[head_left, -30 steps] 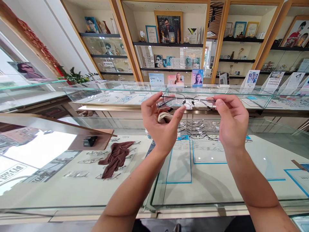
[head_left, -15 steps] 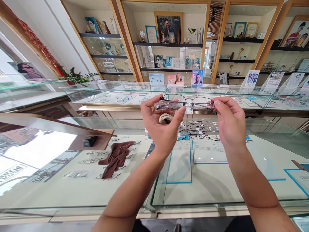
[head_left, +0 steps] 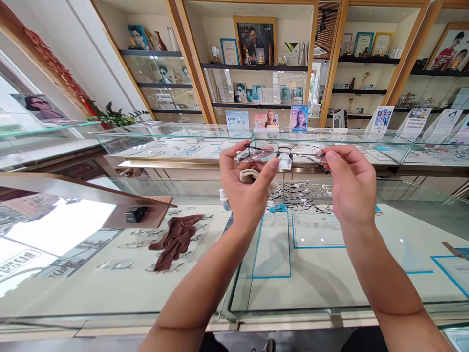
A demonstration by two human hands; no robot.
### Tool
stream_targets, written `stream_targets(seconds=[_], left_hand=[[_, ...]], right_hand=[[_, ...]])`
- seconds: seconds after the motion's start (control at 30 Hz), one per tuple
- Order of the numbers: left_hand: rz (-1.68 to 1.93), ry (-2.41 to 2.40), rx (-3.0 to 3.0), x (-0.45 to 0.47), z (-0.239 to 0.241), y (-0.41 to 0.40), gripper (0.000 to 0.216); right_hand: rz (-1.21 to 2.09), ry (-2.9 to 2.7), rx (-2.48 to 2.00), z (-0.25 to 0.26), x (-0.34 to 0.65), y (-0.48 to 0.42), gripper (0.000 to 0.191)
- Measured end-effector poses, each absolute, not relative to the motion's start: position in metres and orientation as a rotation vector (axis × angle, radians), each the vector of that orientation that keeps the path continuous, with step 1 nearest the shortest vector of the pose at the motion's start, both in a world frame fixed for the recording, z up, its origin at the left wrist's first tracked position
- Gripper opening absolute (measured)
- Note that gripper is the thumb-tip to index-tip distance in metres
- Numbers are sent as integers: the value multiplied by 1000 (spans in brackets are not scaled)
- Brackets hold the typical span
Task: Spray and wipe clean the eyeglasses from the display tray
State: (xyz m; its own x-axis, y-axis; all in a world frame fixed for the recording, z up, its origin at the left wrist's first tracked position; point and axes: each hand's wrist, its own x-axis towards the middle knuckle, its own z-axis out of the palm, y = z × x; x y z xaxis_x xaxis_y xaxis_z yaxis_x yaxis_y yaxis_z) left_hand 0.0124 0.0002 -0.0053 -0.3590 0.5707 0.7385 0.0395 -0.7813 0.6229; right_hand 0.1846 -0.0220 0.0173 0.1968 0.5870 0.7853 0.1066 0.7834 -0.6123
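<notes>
I hold a pair of thin dark-framed glasses (head_left: 293,152) up at chest height over a glass counter. My left hand (head_left: 245,188) pinches the left lens between thumb and fingers, with a beige cloth (head_left: 246,175) tucked in its palm. My right hand (head_left: 350,183) grips the right end of the frame at the hinge. A small tag (head_left: 285,161) hangs at the bridge.
Below is a glass display counter (head_left: 315,288) with rows of glasses (head_left: 304,195) inside. A brown cloth (head_left: 176,239), a small black box (head_left: 136,213) and a small bottle (head_left: 223,199) lie to the left. A second glass counter (head_left: 164,142) and wall shelves stand behind.
My left hand has shifted slightly right and turned along the left lens, and the glasses have tilted a little. The bottle behind my left wrist has come into sight.
</notes>
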Motion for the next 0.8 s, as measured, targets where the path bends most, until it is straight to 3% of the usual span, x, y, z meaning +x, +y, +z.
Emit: stream_targets(seconds=[0.17,0.37,0.5,0.7,0.8], left_hand=[[2087,777,1452,10,-2,3,60],[1380,483,1175,7,10,7,40],[1162,470,1125,10,12,3,34],[1019,544,1097,9,11,2,38],[994,574,1281,7,10,5,51]], right_hand=[[426,-1351,-628,19,187,-20,20],[204,-1668,-595,25,193,-23,32],[18,-1814,-542,27,191,-26,32],[-152,-1862,-578,28,189,-32,25],[-203,-1897,-539,29,190,-32,25]])
